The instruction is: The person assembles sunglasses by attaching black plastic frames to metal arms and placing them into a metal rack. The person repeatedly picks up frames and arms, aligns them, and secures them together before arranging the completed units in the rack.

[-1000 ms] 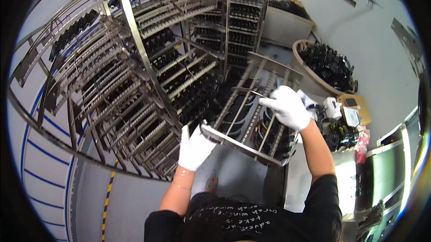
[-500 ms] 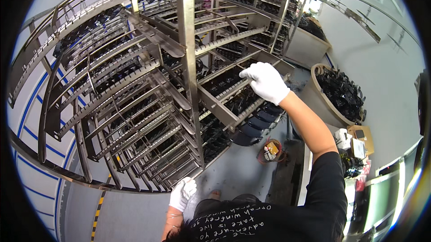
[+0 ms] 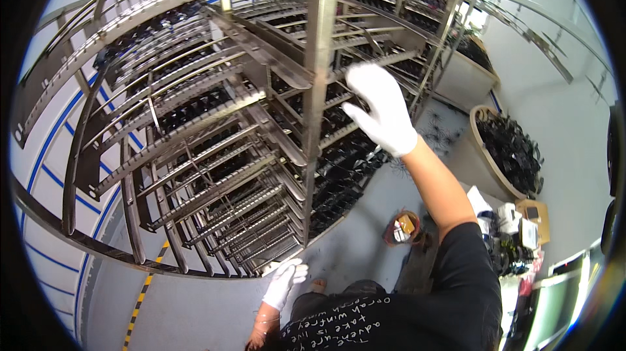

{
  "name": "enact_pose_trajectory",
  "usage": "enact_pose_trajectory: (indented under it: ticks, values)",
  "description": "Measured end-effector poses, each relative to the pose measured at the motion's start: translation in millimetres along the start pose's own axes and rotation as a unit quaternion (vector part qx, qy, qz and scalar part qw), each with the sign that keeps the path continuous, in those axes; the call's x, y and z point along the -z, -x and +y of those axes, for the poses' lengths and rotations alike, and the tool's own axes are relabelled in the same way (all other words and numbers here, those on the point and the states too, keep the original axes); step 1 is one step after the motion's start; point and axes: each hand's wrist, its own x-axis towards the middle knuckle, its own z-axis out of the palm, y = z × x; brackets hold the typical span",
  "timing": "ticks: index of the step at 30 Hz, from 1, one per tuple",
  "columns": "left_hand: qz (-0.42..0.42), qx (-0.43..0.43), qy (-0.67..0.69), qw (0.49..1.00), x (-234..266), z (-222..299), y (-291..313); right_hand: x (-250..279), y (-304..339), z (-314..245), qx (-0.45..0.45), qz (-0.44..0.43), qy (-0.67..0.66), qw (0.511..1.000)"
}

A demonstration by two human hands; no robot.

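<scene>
My right hand (image 3: pixel 383 111), in a white glove, is raised before the right part of a tall metal rack. Its thumb stands apart from the fingers, which are slightly blurred, and nothing shows in it. Behind it are rack rails and slotted trays; dark curved parts (image 3: pixel 336 185) fill the shelves below. My left hand (image 3: pixel 285 282), gloved too, hangs low by the rack's bottom corner. Its fingers are loosely bent and a little apart, with nothing seen in them. An upright metal post (image 3: pixel 317 71) stands left of my right hand.
Slotted metal shelves (image 3: pixel 195 129) stick out on the left. A round tub (image 3: pixel 482 149) of black parts stands at right, with a second bin (image 3: pixel 456 87) farther back. On the floor sits a small container (image 3: pixel 403 228). Boxes (image 3: pixel 529 214) are stacked at the right.
The tray of dark curved parts that stuck out under my right hand no longer juts out. That hand has opened and come away from the tray. My view has shifted left.
</scene>
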Motion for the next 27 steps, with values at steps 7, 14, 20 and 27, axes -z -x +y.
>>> enact_pose_trajectory:
  ticks: [7,14,20,27]
  values:
    - [-0.208,-0.185,-0.190,0.942,-126.3,112.7,-42.0,79.5,-44.5,13.8,-0.076,-0.256,0.060,0.962]
    - [-0.363,-0.162,-0.129,0.908,-220.5,60.7,-86.2,274.6,116.3,-113.8,-0.264,-0.261,0.126,0.920]
    - [-0.492,0.306,0.054,0.814,-302.3,-103.7,-58.4,363.9,337.0,-185.7,-0.613,-0.227,0.233,0.720]
    - [-0.376,0.549,-0.104,0.739,-372.5,-303.9,-24.6,459.2,569.8,-296.4,-0.897,-0.144,0.176,0.379]
